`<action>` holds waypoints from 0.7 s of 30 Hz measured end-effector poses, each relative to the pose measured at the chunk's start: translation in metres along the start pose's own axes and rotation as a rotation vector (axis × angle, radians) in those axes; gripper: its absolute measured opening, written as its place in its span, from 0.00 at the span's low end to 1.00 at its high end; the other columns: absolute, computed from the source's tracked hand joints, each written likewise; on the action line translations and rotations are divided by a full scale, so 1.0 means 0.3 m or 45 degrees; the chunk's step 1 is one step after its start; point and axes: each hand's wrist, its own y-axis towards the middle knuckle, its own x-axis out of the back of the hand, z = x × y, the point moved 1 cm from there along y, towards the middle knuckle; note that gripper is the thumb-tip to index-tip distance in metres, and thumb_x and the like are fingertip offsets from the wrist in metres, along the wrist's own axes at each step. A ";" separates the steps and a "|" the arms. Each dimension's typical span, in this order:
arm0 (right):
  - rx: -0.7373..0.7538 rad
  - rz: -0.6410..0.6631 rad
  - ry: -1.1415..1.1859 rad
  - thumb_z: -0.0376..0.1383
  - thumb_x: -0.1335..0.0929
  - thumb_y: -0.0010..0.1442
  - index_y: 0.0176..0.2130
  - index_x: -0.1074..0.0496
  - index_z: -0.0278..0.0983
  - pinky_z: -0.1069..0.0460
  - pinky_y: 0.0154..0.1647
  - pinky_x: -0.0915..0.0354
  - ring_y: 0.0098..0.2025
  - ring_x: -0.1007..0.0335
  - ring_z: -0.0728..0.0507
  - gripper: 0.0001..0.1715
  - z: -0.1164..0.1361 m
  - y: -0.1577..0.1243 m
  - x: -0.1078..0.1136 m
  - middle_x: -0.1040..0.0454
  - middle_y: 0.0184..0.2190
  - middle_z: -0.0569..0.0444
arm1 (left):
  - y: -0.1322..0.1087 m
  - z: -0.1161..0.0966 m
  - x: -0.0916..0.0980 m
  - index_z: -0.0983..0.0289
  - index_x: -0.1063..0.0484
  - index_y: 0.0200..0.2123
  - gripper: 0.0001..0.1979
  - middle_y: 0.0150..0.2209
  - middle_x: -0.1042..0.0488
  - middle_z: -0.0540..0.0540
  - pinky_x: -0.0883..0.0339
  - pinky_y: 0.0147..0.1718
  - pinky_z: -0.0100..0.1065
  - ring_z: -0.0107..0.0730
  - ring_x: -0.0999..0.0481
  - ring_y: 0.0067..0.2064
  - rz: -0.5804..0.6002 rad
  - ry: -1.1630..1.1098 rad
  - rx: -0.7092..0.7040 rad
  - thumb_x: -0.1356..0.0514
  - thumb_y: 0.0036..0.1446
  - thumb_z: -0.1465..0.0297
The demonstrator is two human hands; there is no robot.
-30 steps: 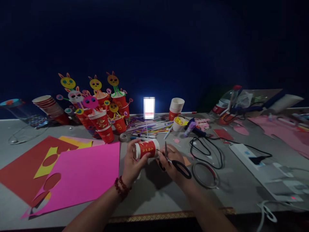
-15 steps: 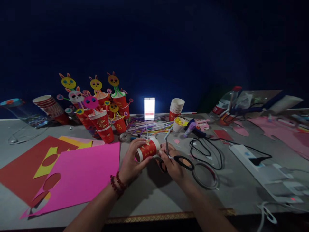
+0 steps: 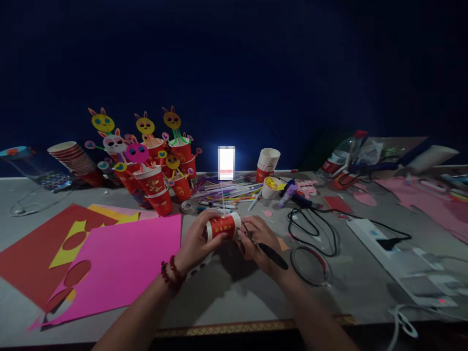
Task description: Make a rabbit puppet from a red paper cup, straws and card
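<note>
My left hand [image 3: 197, 241] is wrapped round a red and white paper cup [image 3: 222, 226], held on its side above the grey table [image 3: 234, 287]. A thin white straw [image 3: 222, 197] sticks up from the cup. My right hand [image 3: 258, 243] grips black-handled scissors [image 3: 265, 248], whose blades point at the cup's right end. A beaded bracelet [image 3: 171, 275] circles my left wrist.
Pink [image 3: 120, 265], red [image 3: 32, 258] and yellow paper sheets lie at the left. Bunny-faced cup crafts [image 3: 149, 156] and cup stacks [image 3: 267, 163] stand behind, with straws [image 3: 226, 191], a lit phone [image 3: 226, 163], black cables [image 3: 314, 229], a wire ring [image 3: 310, 265] and a power strip [image 3: 373, 236] to the right.
The cup has been turned back level in my left hand. The scissors have swung from blades pointing up to lying flatter, with the tips at the cup's end.
</note>
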 end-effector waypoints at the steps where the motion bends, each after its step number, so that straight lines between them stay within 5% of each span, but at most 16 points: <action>1: 0.005 0.035 -0.014 0.33 0.39 0.66 0.36 0.29 0.40 0.46 0.45 0.34 0.44 0.31 0.41 0.11 -0.003 -0.002 0.001 0.26 0.41 0.48 | 0.002 -0.001 0.007 0.59 0.35 0.50 0.18 0.48 0.30 0.58 0.34 0.49 0.44 0.42 0.28 0.50 0.015 0.005 0.000 0.38 0.57 0.68; 7: 0.002 0.184 0.029 0.34 0.39 0.67 0.35 0.30 0.41 0.48 0.44 0.35 0.43 0.30 0.42 0.11 -0.008 -0.006 -0.005 0.25 0.37 0.51 | 0.006 0.005 0.023 0.59 0.34 0.48 0.18 0.47 0.28 0.57 0.32 0.47 0.44 0.43 0.27 0.48 -0.021 0.007 0.114 0.36 0.55 0.66; 11: -0.117 0.124 0.142 0.36 0.40 0.67 0.31 0.32 0.39 0.49 0.39 0.36 0.37 0.30 0.42 0.14 -0.004 -0.002 -0.014 0.27 0.31 0.53 | 0.003 0.012 0.012 0.59 0.42 0.56 0.34 0.52 0.30 0.61 0.32 0.50 0.47 0.48 0.28 0.54 -0.240 -0.297 0.146 0.31 0.49 0.62; 14: -0.251 0.103 0.312 0.39 0.41 0.68 0.29 0.33 0.39 0.51 0.36 0.36 0.33 0.31 0.44 0.16 -0.008 -0.010 -0.020 0.29 0.28 0.55 | 0.000 0.014 -0.002 0.59 0.46 0.60 0.42 0.54 0.31 0.63 0.32 0.51 0.49 0.49 0.29 0.55 -0.249 -0.439 0.154 0.29 0.45 0.62; 21: -0.348 0.153 0.573 0.41 0.40 0.67 0.29 0.30 0.39 0.53 0.33 0.35 0.30 0.31 0.46 0.18 0.007 -0.019 -0.034 0.28 0.26 0.56 | -0.020 0.043 -0.056 0.60 0.37 0.49 0.26 0.47 0.26 0.58 0.28 0.45 0.43 0.44 0.24 0.47 -0.407 -0.685 0.323 0.34 0.50 0.57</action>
